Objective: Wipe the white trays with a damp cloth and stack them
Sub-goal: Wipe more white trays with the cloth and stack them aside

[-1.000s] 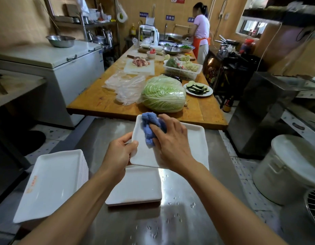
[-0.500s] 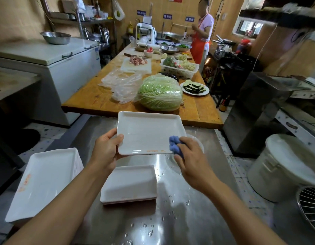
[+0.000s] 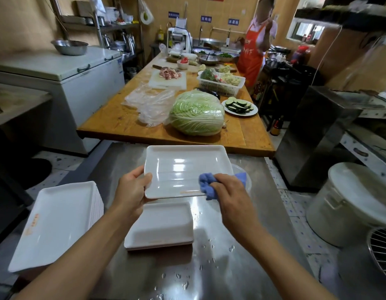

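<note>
At frame centre, the left hand [image 3: 133, 187] grips the white tray [image 3: 183, 169] by its left short edge; the right hand [image 3: 228, 189] clamps the blue cloth [image 3: 206, 187] at its lower-right corner, above the steel worktop [image 3: 241, 267].

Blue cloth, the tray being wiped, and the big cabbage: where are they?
blue cloth [image 3: 206, 187]: head view, bunched front fold.
held tray [image 3: 183, 169]: head view, glossy inner floor.
napa cabbage [image 3: 196, 113]: head view, leafy middle.
</note>
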Available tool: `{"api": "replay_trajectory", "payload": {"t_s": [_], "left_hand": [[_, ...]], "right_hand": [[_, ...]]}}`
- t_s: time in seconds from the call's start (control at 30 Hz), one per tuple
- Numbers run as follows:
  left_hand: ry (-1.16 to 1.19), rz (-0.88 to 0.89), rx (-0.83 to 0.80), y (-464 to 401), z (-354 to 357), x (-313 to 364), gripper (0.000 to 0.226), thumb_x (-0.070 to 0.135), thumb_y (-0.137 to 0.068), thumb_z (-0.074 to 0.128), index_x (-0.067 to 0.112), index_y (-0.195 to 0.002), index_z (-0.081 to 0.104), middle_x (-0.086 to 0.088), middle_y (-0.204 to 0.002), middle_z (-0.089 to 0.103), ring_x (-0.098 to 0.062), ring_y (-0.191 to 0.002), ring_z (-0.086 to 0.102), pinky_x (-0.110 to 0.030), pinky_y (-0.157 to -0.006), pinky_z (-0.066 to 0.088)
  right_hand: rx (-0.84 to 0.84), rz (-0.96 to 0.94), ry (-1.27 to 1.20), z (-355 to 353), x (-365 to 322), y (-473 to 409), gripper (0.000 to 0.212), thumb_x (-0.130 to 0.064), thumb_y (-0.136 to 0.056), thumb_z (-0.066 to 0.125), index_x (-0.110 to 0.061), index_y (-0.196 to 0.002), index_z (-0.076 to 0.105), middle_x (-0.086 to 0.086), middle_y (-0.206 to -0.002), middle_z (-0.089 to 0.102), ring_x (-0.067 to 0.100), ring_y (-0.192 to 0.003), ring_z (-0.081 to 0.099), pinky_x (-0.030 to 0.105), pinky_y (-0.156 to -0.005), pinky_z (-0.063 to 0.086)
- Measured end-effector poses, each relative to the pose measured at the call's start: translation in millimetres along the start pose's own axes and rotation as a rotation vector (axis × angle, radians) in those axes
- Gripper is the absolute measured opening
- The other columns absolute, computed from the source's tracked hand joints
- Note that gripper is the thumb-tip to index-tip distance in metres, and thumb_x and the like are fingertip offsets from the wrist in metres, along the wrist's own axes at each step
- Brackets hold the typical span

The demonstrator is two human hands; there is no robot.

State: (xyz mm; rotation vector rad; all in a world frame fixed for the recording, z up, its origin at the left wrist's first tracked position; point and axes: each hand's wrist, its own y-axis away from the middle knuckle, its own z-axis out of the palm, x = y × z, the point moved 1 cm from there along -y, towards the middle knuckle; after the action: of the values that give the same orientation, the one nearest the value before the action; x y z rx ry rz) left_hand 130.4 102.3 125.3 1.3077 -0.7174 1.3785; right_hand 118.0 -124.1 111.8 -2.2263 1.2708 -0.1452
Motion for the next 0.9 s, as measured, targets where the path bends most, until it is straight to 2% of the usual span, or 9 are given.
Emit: {"api": "replay_trajectory", "payload": {"t_s": [0.17,0.3,0.4,0.47,0.57,0.63,0.73,0.8,0.9], "left_hand": [[0.003,-0.065,-0.066,-6,-8,0,0.032,-0.003,-0.093,0.043,0.019,-0.093,0.066,-0.005,-0.086,0.073,-0.024,-0.080,0.068,-0.037,-0.058,0.057],[-0.068,-0.134,-0.129,-17,-11,-1,0.027,0.001,-0.096,0.040,0.012,-0.105,0.062,-0.005,-0.091,0.071,-0.022,-0.085,0.065,-0.038,-0.064,0.054],[-0.184,-0.153,-0.095,-20,-5,-6,0.020,0.011,-0.100,0.041,0.006,-0.103,0.059,-0.009,-0.094,0.061,-0.021,-0.083,0.059,-0.032,-0.060,0.054],[-0.475,-0.024,-0.084,-20,2,-5,0.027,0.028,-0.101,0.037,0.013,-0.095,0.058,-0.003,-0.095,0.055,-0.021,-0.087,0.053,-0.032,-0.069,0.048],[-1.014,0.221,-0.208,-10,17,0,0.058,0.059,-0.091,0.034,0.021,-0.134,0.044,0.001,-0.132,0.048,-0.020,-0.123,0.042,-0.038,-0.101,0.034],[-1.209,0.445,-0.301,2,32,4,0.076,0.070,-0.078,0.043,0.026,-0.140,0.040,0.004,-0.143,0.042,-0.018,-0.133,0.036,-0.040,-0.110,0.025],[-1.389,0.752,-0.330,18,55,1,0.056,0.056,-0.074,0.068,0.030,-0.122,0.054,0.010,-0.126,0.055,-0.014,-0.121,0.046,-0.035,-0.103,0.028],[-1.338,0.849,-0.179,25,61,2,0.032,0.040,-0.078,0.071,0.026,-0.105,0.059,0.004,-0.104,0.065,-0.021,-0.098,0.058,-0.032,-0.083,0.042],[-1.175,0.873,-0.058,30,61,8,0.014,0.025,-0.080,0.070,0.017,-0.088,0.062,-0.006,-0.076,0.068,-0.030,-0.072,0.060,-0.030,-0.059,0.038]], "right_hand": [[0.029,-0.045,0.068,-20,22,4,0.036,-0.002,-0.074,0.076,-0.003,-0.107,0.063,0.014,-0.124,0.052,0.023,-0.116,0.047,0.043,-0.095,0.048],[0.070,-0.086,0.013,-32,19,1,0.025,-0.020,-0.088,0.055,0.000,-0.100,0.066,0.017,-0.112,0.060,0.023,-0.104,0.056,0.028,-0.094,0.046],[0.086,-0.099,-0.002,-39,13,-6,0.017,-0.010,-0.080,0.068,0.001,-0.093,0.065,0.017,-0.103,0.062,0.022,-0.094,0.058,0.026,-0.081,0.050],[0.026,-0.074,0.000,-44,10,-10,0.024,-0.004,-0.071,0.078,0.000,-0.091,0.065,0.017,-0.100,0.063,0.025,-0.088,0.061,0.030,-0.071,0.055],[-0.065,-0.049,0.013,-53,7,-21,0.022,-0.008,-0.076,0.076,-0.002,-0.094,0.064,0.013,-0.102,0.062,0.023,-0.085,0.060,0.034,-0.064,0.055],[-0.114,-0.029,0.001,-59,5,-30,0.018,-0.016,-0.086,0.067,-0.004,-0.099,0.062,0.009,-0.105,0.059,0.020,-0.087,0.056,0.036,-0.066,0.053],[-0.132,-0.022,-0.068,-71,-3,-43,0.015,-0.017,-0.088,0.062,-0.007,-0.100,0.060,0.005,-0.104,0.055,0.017,-0.085,0.052,0.038,-0.065,0.051],[-0.131,-0.014,-0.149,-78,-9,-50,0.014,-0.014,-0.086,0.063,-0.007,-0.098,0.060,0.005,-0.102,0.055,0.017,-0.083,0.052,0.040,-0.066,0.051],[-0.098,0.003,-0.295,-81,-13,-54,0.019,-0.008,-0.083,0.066,-0.005,-0.101,0.061,0.005,-0.104,0.057,0.018,-0.089,0.054,0.036,-0.075,0.050]]}}
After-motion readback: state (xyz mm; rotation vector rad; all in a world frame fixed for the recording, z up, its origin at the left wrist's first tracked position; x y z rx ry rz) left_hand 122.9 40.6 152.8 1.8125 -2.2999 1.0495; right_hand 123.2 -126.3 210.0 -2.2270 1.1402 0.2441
